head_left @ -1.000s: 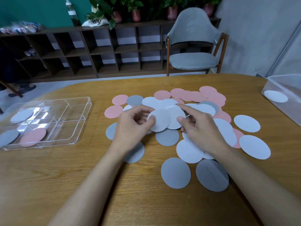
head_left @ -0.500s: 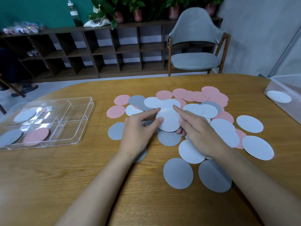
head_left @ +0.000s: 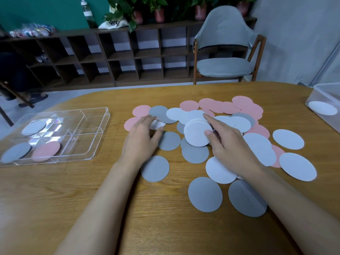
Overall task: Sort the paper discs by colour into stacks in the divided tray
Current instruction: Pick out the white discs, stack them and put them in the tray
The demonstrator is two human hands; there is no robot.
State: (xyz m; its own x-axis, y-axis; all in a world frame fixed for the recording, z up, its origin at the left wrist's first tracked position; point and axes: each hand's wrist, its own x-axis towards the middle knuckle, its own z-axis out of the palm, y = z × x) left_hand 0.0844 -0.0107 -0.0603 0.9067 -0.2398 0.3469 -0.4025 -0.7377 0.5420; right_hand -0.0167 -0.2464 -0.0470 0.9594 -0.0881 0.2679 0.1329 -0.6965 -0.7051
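Far left of bench (head_left: pixel 55 199): clear divided tray (head_left: pixel 99 129). It holds one white disc (head_left: pixel 34 127) in a far compartment. A grey disc (head_left: pixel 16 152) and a pink disc (head_left: pixel 47 150) lie in near compartments, side by side.

Left hand (head_left: pixel 143 138): palm down over the left edge of the loose pile, fingers straight and spread, gripping nothing. Fingertips are at a half-covered white disc (head_left: pixel 157 124); contact cannot be told.

Centre: right hand (head_left: pixel 230 146) pinches a white stack (head_left: pixel 196 133) of a few discs. The index finger is on its far edge and the thumb on its face. The stack is tilted, above the grey discs at mid-pile.

Loose pile on the bench: pink discs (head_left: pixel 220 106) along the far side, grey discs (head_left: pixel 205 194) mostly on the near side, white discs (head_left: pixel 288 138) mid and right, many overlapping.

Far right edge: clear bin (head_left: pixel 327 89), with one white disc (head_left: pixel 322 107) lying in it.
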